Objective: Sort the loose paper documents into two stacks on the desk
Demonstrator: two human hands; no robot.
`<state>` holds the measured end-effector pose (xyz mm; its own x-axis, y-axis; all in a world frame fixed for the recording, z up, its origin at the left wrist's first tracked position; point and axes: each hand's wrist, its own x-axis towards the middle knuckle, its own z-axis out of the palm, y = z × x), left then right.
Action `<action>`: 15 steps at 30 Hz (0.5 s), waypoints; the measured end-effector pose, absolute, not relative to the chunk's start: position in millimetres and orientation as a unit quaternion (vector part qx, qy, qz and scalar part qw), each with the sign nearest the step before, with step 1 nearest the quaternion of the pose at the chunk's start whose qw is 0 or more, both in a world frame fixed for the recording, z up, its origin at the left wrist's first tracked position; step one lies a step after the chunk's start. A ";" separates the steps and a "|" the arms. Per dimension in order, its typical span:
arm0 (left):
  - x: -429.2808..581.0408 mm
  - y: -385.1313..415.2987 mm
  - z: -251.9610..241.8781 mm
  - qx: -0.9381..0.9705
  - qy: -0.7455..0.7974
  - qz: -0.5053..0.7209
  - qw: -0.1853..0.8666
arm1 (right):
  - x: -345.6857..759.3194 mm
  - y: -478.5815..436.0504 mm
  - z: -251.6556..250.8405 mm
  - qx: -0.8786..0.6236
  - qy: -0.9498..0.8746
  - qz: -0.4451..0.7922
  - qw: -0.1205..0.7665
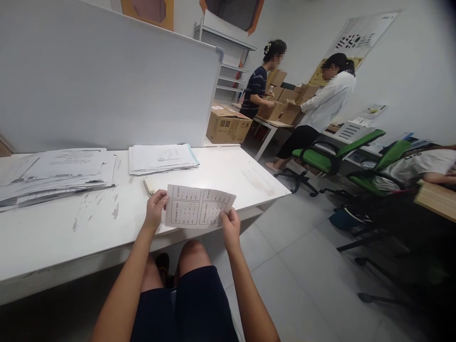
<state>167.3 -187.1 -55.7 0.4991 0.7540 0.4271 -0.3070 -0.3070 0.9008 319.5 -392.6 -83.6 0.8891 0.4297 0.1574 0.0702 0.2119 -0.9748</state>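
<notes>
I hold a printed sheet of paper (197, 207) with grid tables on it, just above the near edge of the white desk (71, 232). My left hand (155, 209) pinches its left edge, fingers closed on it. My right hand (230, 227) grips the lower right corner, thumb on top. Under the sheet lies a thin stack of paper (156, 182) on the desk. My knees show below the desk edge.
Two paper piles lie further back on the desk: a wide messy one (53, 173) at left, a neater one (162, 159) near the white partition (107, 80). Green office chairs (326, 159) stand at right. Two people handle cardboard boxes (228, 124) at a far table.
</notes>
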 end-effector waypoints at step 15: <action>165.0 -204.2 -59.4 0.673 0.168 0.521 0.497 | 328.6 -391.0 -90.6 -0.675 -0.237 0.143 0.684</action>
